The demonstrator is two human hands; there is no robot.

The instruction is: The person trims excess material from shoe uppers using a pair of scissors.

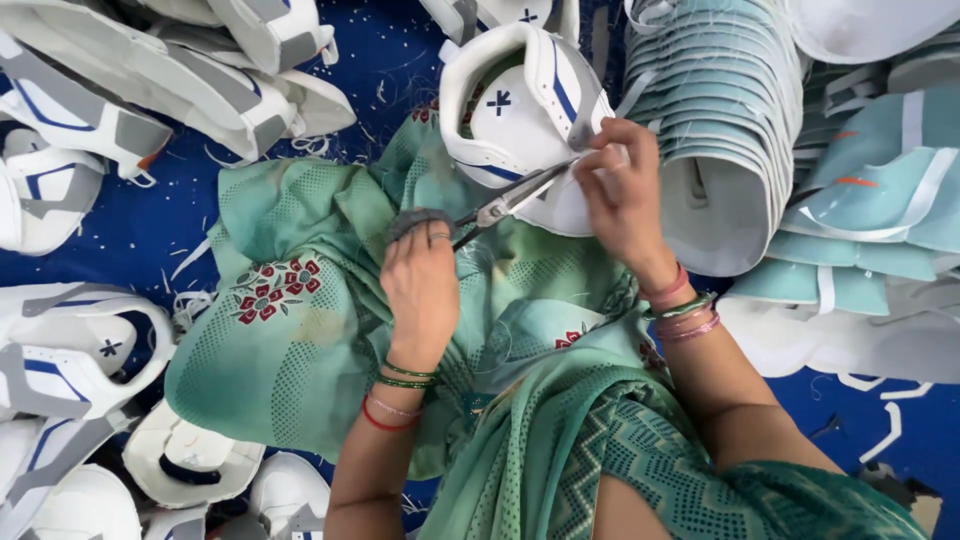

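The left hand [422, 290] is closed around the grey-wrapped handle of the scissors [505, 203]; the right hand [622, 190] is pinched shut on the edge of the white shoe upper [520, 120], held over the green-draped lap; the blades are best kept close to the edge, clear of the right fingertips; 1 stack of pale blue uppers [715, 100] lies just beside.

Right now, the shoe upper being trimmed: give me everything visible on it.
The shoe upper is white, of what looks like synthetic leather, with blue stripes on its side panels and a small dark cross mark on its inner face. It is unlasted, curved open like a shell, with no sole. It rests over the green patterned cloth on the person's lap. The right hand pinches its lower right edge; scissors in the left hand meet that same edge. Loose thread ends trail nearby.
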